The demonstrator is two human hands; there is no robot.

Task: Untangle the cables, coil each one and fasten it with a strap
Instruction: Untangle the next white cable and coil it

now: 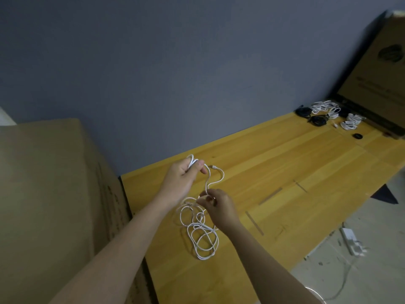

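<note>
Nearest on the desk [285, 172] lies the loose tangle of the white cable [202, 235], its overlapping loops stretched roughly near-to-far, just near-left of the right hand [215, 204]. That hand, the closer one to the tangle, pinches a strand where the cable lifts off the pile. From there the cable runs up and far-left in an S-curve to the left hand [186, 174], which grips a small started coil; a connector end [213, 166] pokes out to the right just beside it. The slack to feed probably lies below the right hand. Far right, bundled cables [328, 114] rest well apart.
</note>
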